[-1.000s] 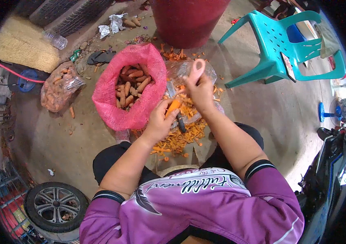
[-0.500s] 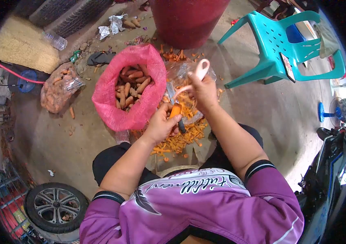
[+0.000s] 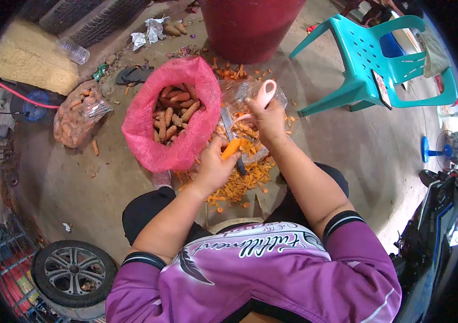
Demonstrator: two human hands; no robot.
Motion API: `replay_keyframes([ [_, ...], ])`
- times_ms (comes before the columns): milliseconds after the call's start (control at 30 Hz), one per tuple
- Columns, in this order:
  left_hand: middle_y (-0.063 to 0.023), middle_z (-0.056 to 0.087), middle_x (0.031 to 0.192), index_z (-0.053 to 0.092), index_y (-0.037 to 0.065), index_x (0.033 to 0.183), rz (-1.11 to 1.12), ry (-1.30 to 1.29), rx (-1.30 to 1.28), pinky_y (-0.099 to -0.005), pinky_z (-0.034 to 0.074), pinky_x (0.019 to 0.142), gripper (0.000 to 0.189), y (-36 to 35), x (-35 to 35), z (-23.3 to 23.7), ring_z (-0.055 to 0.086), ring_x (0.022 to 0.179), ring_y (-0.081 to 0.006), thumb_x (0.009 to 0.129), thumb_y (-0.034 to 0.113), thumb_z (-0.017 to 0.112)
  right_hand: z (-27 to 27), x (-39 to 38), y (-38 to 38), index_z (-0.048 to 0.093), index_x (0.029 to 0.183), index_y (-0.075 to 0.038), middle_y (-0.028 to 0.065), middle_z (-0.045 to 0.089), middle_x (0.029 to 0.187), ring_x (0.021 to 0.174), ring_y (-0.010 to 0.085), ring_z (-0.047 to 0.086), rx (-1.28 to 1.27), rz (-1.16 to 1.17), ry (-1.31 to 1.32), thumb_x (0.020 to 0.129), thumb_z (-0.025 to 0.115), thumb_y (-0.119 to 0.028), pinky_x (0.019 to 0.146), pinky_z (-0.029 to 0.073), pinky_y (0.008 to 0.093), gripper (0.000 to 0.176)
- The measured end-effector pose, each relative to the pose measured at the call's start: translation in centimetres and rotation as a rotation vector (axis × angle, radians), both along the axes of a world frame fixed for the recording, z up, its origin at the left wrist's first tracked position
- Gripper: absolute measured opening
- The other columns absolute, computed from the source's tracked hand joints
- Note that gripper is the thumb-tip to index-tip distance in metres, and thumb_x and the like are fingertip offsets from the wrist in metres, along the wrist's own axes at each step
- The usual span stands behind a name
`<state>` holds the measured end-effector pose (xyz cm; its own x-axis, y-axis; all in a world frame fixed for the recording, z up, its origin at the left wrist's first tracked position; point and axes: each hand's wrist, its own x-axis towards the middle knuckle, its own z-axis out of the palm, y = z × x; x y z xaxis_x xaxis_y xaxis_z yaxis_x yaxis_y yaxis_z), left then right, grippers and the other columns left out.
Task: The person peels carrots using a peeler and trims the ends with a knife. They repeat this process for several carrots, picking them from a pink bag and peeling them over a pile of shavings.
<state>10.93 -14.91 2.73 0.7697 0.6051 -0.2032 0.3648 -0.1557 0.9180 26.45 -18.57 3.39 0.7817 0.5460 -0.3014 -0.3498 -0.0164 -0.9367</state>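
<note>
Short orange carrot [image 3: 230, 149] tipped up since half a sec ago, my left hand [image 3: 214, 166] wrapped round it over orange peelings [image 3: 238, 185]; right hand [image 3: 268, 123] clamps pale-pink plastic peeler [image 3: 262, 99]. Risk: blade skids onto thumb.

You're in an open yard doubling as a work spot — bare concrete floor [image 3: 347, 145], pink mesh sack of carrots [image 3: 178, 148], peelings [image 3: 240, 184] strewn on the ground, spare wheel [image 3: 73, 269], teal plastic chair [image 3: 374, 64], parked motorbike [image 3: 436, 215] at the edge.
</note>
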Motion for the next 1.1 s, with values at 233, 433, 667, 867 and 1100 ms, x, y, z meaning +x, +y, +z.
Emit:
replay_keyframes([
  [233, -0.0055, 0.053, 0.077, 0.047, 0.000, 0.088, 0.031, -0.135, 0.018, -0.0244, 0.042, 0.065, 0.020, -0.3, 0.2, -0.5, 0.051, 0.071, -0.0105, 0.074, 0.006, 0.060, -0.8, -0.4, -0.2, 0.050, 0.079, -0.001, 0.0041, 0.051, 0.062, 0.043, 0.0104, 0.046, -0.058, 0.043, 0.141, 0.072, 0.064, -0.017, 0.036, 0.035, 0.0217, 0.023],
  [433, -0.0048, 0.053, 0.081, 0.048, 0.000, 0.096, -0.048, -0.225, 0.113, -0.0235, 0.041, 0.066, 0.024, 0.5, 0.2, -0.3, 0.051, 0.074, -0.0105, 0.075, 0.005, 0.058, 0.8, 1.9, -0.7, 0.048, 0.082, -0.003, 0.0052, 0.053, 0.058, 0.042, 0.0120, 0.048, 0.037, 0.032, 0.323, 0.076, 0.061, -0.020, 0.035, 0.036, 0.0221, 0.023],
  [667, -0.0050, 0.055, 0.078, 0.053, 0.000, 0.090, -0.012, -0.217, -0.108, -0.0249, 0.042, 0.068, 0.024, 0.2, 0.1, -0.3, 0.053, 0.074, -0.0123, 0.069, 0.002, 0.064, 2.9, 0.3, -1.2, 0.049, 0.080, -0.005, 0.0041, 0.053, 0.057, 0.042, 0.0108, 0.049, 0.065, 0.264, 0.396, 0.075, 0.063, -0.021, 0.035, 0.037, 0.0201, 0.022],
  [867, -0.0036, 0.057, 0.078, 0.054, 0.001, 0.086, 0.014, -0.220, -0.216, -0.0238, 0.043, 0.068, 0.023, 0.1, 0.2, -0.9, 0.053, 0.074, -0.0098, 0.066, -0.001, 0.066, 1.0, -0.3, -0.7, 0.049, 0.080, -0.002, 0.0042, 0.053, 0.061, 0.042, 0.0100, 0.049, -0.013, 0.204, 0.148, 0.074, 0.062, -0.014, 0.034, 0.035, 0.0214, 0.018],
  [1100, -0.0021, 0.057, 0.077, 0.055, 0.002, 0.083, 0.004, -0.097, -0.093, -0.0226, 0.043, 0.068, 0.022, 0.4, 0.0, -0.5, 0.053, 0.073, -0.0090, 0.065, -0.001, 0.066, 1.7, -0.1, -0.7, 0.049, 0.077, -0.001, 0.0038, 0.050, 0.057, 0.043, 0.0101, 0.048, -0.061, 0.192, 0.191, 0.073, 0.062, -0.014, 0.035, 0.035, 0.0226, 0.019],
])
